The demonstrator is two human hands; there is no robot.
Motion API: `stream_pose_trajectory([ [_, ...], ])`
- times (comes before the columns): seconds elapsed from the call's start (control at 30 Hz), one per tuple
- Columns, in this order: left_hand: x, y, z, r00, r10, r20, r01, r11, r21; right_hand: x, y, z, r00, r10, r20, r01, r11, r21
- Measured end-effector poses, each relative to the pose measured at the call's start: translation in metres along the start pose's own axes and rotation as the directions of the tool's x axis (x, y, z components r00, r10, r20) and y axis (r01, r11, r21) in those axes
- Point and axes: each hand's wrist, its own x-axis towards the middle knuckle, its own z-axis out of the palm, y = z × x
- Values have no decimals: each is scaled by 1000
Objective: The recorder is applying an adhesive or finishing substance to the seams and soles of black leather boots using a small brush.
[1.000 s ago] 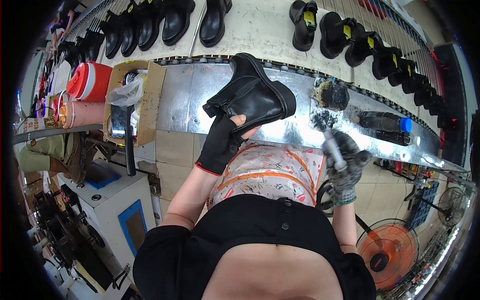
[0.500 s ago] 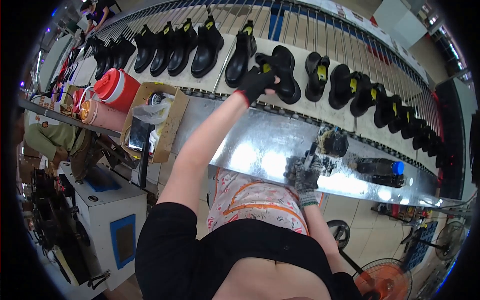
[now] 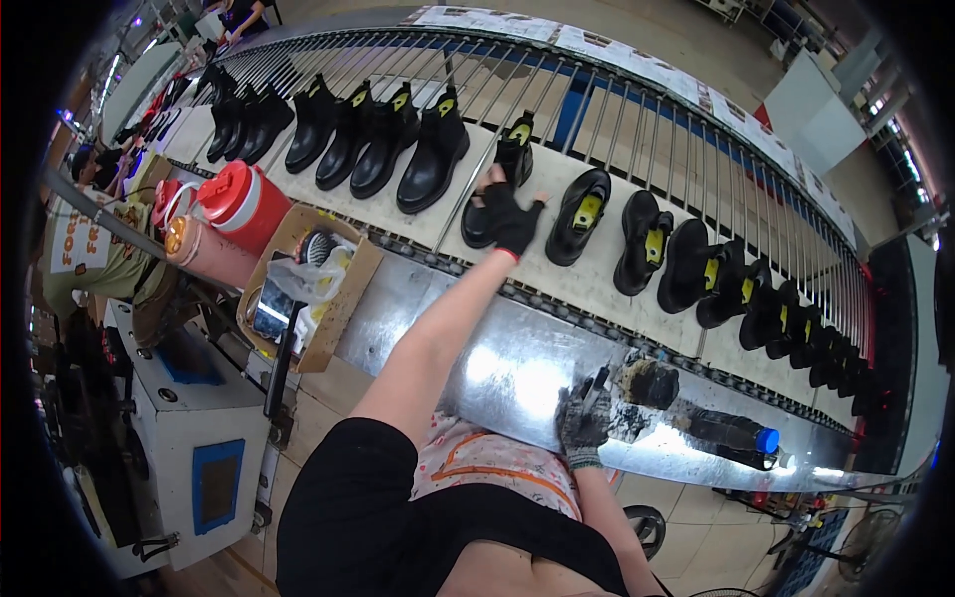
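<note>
My left hand (image 3: 509,214), in a black fingerless glove, reaches over a black ankle boot (image 3: 477,227) on the pale belt. Its fingers are spread, with the thumb out to the right, and the glove hides part of the boot. Just right of it lies another black boot (image 3: 578,224) with a yellow-green patch showing. My right hand (image 3: 585,418), in a stained grey knit glove, is closed around a short dark stick-like tool (image 3: 600,378) above the metal ledge. Beside that hand sits a blackened lump (image 3: 649,384), perhaps a sponge or small pot, with dark smears around it.
More black boots (image 3: 433,154) line the belt on both sides, above a chain along the metal ledge (image 3: 502,368). A dark bottle with a blue cap (image 3: 766,440) lies at right. At left are a cardboard box (image 3: 338,313), a red jug (image 3: 244,204) and another person (image 3: 109,234).
My left hand has let go of the boot on the right and moved left to the neighbouring one. The view has shifted, so the belt appears lower. My right hand still holds the dark tool.
</note>
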Motion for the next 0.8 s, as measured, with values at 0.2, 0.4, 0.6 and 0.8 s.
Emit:
stream_pose_trajectory([
  [0.2, 45, -33, -42, 834, -294, 468, 147, 935, 324, -3, -46, 8, 995, -88, 48, 96, 681, -726],
  [0.4, 45, -18, -30, 842, -345, 415, 144, 884, 444, -2, -7, 3, 999, 7, 35, -1, 989, -148],
  [0.6, 28, -24, -102, 811, -275, 516, 203, 960, 193, -12, -80, 19, 996, -88, 21, 75, 669, -740],
  [0.8, -72, 20, -222, 787, -215, 578, 203, 975, 86, 0, -37, 8, 981, -182, 73, 191, 810, -555],
])
